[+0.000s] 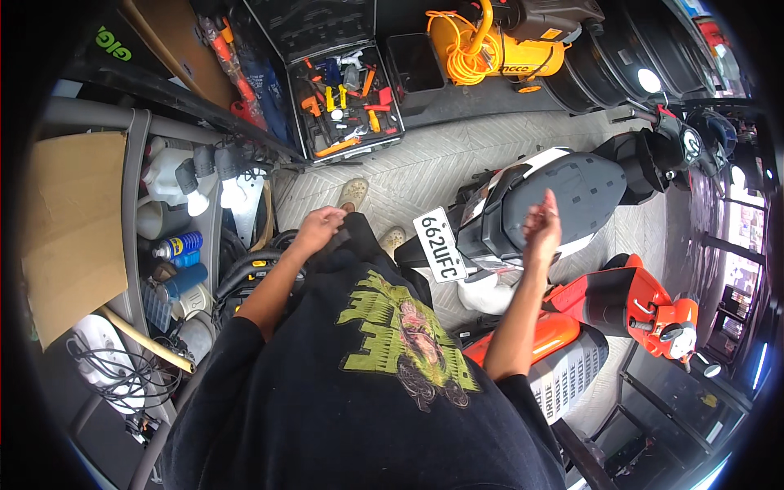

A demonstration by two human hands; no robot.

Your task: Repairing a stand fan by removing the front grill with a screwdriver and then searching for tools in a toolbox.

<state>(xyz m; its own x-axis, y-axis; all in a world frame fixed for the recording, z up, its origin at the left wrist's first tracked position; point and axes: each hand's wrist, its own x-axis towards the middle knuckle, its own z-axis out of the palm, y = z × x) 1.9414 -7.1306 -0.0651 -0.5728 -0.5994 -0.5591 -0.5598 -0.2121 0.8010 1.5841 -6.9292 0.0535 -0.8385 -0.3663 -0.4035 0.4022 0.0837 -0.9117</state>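
Observation:
My left hand (320,227) is curled at my hip, with its fingers against the dark cloth of my trousers (359,249). Something small and dark shows at the fingertips, but I cannot tell whether the hand grips it. My right hand (541,229) is raised in the air over the rear of a black and white scooter (523,204). Its fingers are loosely bent and apart, and nothing is visible in them. The scooter's black seat (576,192) lies just beyond that hand. Its white number plate (441,245) is between my two hands.
An open black tool case (347,102) with orange and yellow tools lies on the paved floor ahead. A yellow air compressor (498,51) stands behind it. On my left is a grey shelf (131,212) with bottles, a blue spray can (175,245) and cardboard (73,220). An orange scooter (637,304) is parked on my right.

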